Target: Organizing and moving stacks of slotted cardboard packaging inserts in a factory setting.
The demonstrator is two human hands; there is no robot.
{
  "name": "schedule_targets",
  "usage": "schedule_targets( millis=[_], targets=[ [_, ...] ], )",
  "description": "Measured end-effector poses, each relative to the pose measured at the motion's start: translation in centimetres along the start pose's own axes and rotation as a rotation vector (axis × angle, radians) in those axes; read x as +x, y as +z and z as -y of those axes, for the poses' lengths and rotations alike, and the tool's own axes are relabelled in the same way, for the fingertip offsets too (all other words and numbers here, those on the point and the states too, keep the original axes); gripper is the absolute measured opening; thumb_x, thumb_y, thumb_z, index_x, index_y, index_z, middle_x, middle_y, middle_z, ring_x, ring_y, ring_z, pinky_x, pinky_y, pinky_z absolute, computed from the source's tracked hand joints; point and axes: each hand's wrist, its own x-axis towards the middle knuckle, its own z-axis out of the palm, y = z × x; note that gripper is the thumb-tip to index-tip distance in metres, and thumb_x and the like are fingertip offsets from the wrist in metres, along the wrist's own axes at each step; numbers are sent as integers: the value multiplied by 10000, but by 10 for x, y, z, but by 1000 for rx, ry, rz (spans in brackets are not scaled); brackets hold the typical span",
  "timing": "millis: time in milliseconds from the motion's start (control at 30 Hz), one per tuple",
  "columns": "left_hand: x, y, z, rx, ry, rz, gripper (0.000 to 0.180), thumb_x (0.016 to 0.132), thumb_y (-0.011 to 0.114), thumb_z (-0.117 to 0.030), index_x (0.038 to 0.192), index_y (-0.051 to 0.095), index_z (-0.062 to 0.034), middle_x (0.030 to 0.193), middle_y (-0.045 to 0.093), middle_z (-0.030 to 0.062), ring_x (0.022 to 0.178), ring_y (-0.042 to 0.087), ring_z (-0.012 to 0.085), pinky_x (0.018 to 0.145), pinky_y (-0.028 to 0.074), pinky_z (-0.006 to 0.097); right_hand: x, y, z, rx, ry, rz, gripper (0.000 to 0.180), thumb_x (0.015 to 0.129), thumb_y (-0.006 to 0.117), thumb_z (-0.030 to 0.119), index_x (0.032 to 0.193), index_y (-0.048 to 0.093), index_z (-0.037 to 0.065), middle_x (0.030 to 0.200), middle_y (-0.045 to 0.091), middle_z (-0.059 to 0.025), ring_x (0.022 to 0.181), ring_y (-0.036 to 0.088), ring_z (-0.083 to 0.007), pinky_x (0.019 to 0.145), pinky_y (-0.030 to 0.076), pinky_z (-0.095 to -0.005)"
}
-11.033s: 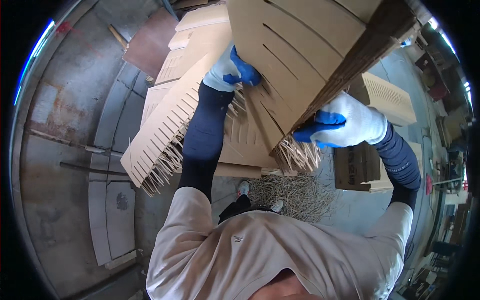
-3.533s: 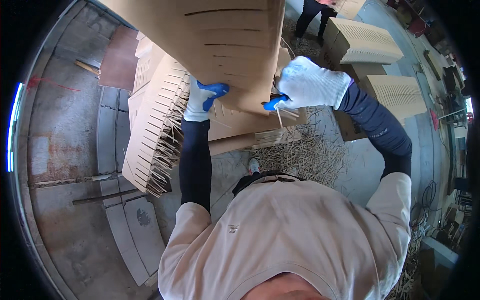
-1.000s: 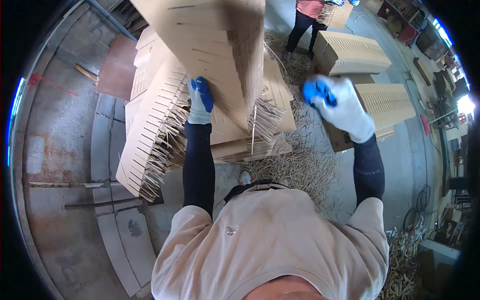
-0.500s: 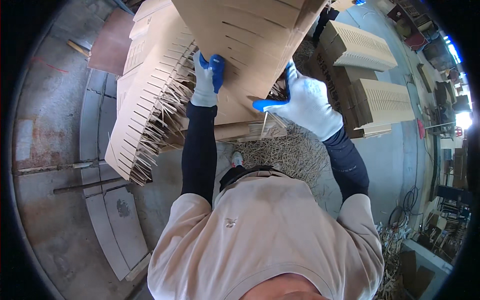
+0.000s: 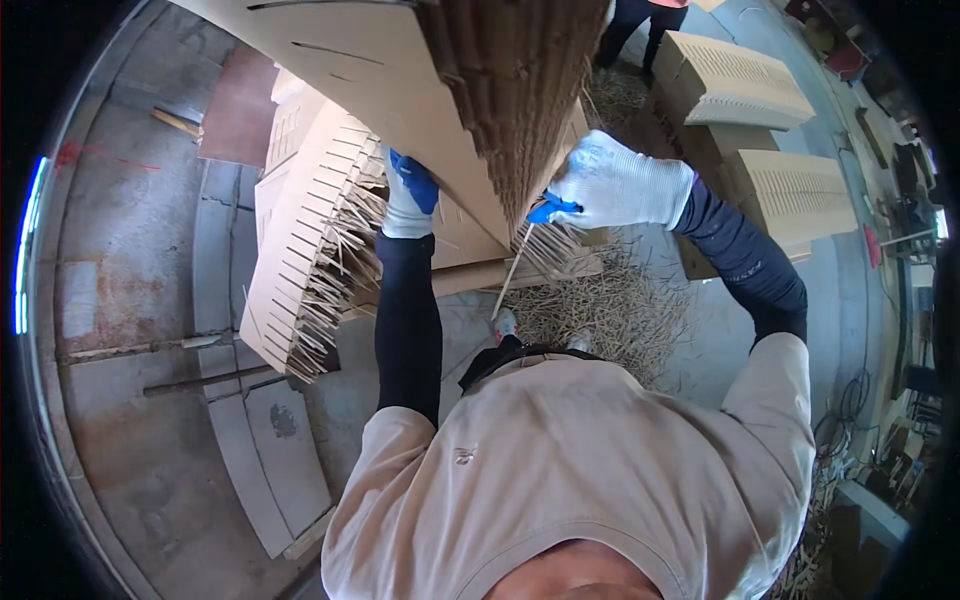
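A thick stack of slotted cardboard sheets stands tilted up in front of me, its layered brown edge facing right. My left hand, in a white and blue glove, is closed at the stack's lower left edge; part of its fingers is hidden. My right hand, gloved alike, is curled closed by the stack's lower right corner. Just below its blue fingertips hangs a thin cardboard strip; whether the fingers pinch it I cannot tell. Left of my left hand lies another slotted cardboard stack with loose strips bristling from its edge.
Scrap strips cover the floor around my feet. At the right stand slotted cardboard stacks. Another person's dark-trousered legs show at the top. Flat grey panels lie on the floor at left, and a dark cable at right.
The stack has tipped so that its layered edge now faces me. My right hand has gone from spread fingers to a closed grip near the lower corner. My left hand stays beside the stack.
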Motion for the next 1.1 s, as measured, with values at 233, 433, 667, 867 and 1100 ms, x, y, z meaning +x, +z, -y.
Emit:
schedule_targets(
  millis=[233,433,667,867,1100],
  targets=[
    [0,-3,2,323,138,-26,954,791,403,-835,1252,468,-2,1118,582,78,999,591,179,832,516,351,-27,47,15,29,158,-314,376,890,608,393,639,581,115,502,494,-57,461,489,-245,547,363,-393],
    [5,-37,33,157,188,-47,894,883,343,-760,1409,361,-38,1338,497,104,1211,500,239,1029,410,378,-94,40,44,228,208,-124,389,864,634,455,747,632,84,515,522,-80,463,543,-256,563,400,-389],
    [-1,-10,1,97,176,-55,821,914,322,-721,1322,434,-17,1226,531,125,1107,530,231,954,436,380,-142,4,49,214,482,170,918,720,709,631,1225,506,-108,865,646,-221,768,660,-332,642,516,-400],
    [0,-11,17,410,358,-114,577,992,382,-547,1236,477,-33,986,568,46,836,565,121,715,468,253,-43,-9,69,170,671,48,1041,682,669,731,1213,486,-146,711,623,-165,629,656,-306,688,543,-384],
    [3,-14,22,5,117,-43,596,955,504,-540,1305,451,-61,1099,581,18,945,558,108,823,477,273,-3,8,41,-110,290,22,568,828,596,589,650,653,53,589,615,-103,585,655,-262,531,481,-375]
  ],
)
